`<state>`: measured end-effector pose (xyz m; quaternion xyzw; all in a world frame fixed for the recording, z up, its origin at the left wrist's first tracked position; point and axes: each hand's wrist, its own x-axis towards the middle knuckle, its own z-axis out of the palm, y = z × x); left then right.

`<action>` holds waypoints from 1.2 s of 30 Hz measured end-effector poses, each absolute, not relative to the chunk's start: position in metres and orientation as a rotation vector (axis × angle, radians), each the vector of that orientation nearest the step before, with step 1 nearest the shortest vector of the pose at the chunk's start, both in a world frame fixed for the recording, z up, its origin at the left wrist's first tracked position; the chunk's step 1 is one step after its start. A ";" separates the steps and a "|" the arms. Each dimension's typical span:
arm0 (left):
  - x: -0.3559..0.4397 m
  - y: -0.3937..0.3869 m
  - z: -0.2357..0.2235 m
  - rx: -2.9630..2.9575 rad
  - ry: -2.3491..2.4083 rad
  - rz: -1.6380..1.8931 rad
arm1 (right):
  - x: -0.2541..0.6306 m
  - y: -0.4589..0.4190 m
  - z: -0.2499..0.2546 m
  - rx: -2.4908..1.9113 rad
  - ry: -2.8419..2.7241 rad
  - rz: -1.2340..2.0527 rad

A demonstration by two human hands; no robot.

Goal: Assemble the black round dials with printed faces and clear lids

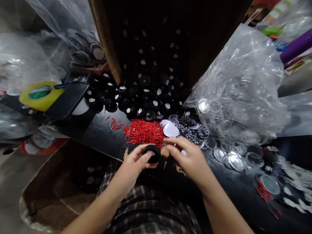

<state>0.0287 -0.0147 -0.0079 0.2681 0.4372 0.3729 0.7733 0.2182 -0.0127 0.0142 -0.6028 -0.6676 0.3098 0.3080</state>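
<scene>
My left hand (pixel 137 157) is closed around a small black round case (pixel 153 154), its thumb pressed on the front. Just to the right, my right hand (pixel 186 152) has thumb and index finger brought close together in a pinch. Whatever lies between those fingertips is too small to make out. Beyond both hands is a heap of red pointers (pixel 145 130). White discs (pixel 171 129) and black printed dials (pixel 187 132) lie behind my right hand. A small metal piece (pixel 165 165) rests near the table edge.
Many black cases (pixel 146 92) spill from a large dark box behind the pointers. Clear round covers (pixel 235 160) and a plastic bag (pixel 241 84) sit right. A phone (pixel 68 100) and yellow tape roll (pixel 40 97) lie left. An open sack (pixel 56 191) stands below the table.
</scene>
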 end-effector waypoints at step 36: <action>0.056 -0.035 -0.002 0.403 0.766 1.122 | 0.211 -0.038 0.002 -1.605 -1.336 0.893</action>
